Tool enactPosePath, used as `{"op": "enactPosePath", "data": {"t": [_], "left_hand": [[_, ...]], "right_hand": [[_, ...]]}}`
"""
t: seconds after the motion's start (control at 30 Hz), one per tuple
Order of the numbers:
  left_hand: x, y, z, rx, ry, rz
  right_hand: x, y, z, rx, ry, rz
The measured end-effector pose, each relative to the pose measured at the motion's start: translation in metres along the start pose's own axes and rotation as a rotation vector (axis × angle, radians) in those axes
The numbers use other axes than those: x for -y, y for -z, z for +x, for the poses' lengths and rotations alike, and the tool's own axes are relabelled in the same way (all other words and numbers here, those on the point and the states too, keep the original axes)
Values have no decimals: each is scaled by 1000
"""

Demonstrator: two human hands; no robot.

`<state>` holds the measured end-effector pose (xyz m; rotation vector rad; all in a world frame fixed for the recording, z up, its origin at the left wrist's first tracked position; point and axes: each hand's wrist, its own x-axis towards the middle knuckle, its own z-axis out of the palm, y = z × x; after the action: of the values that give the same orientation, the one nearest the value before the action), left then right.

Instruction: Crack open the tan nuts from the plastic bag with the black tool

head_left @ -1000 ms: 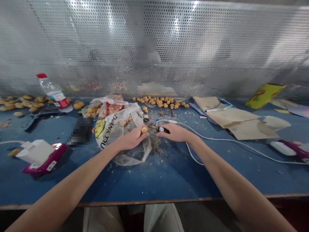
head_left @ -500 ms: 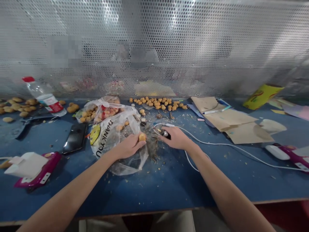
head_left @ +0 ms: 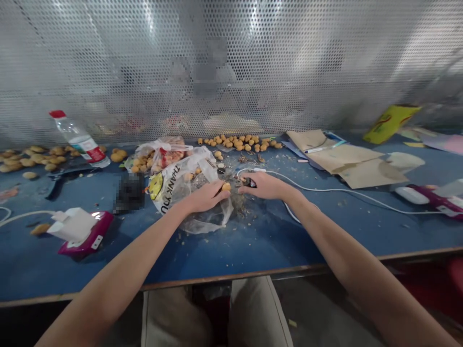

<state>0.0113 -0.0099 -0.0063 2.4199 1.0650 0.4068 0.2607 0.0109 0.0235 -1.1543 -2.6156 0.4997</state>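
Head-worn, facing forward and down, apparently close

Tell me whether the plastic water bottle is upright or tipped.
Tipped: the bottle lies on its side on the blue workbench, red cap leftward.

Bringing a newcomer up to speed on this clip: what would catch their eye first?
The bare forearms reach to the middle of the blue workbench, where the left hand holds a small orange fruit and the right hand grips a small dark object, beside a clear "THANK YOU" plastic bag. Behind them, a row of orange fruits lies before a perforated metal screen.
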Motion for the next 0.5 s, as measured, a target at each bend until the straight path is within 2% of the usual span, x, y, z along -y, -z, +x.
{"op": "enactPosePath", "data": {"t": [0.23, 0.37, 0.5], "left_hand": [[4, 1, 0, -3, -23, 0], [5, 4, 2, -12, -56, 12], [7, 6, 5, 46, -56, 7]], "right_hand": [[-1, -4, -1, 103, 28, 23], [-4, -7, 1, 109, 49, 32], [-8, -9, 3, 137, 54, 40]]}}
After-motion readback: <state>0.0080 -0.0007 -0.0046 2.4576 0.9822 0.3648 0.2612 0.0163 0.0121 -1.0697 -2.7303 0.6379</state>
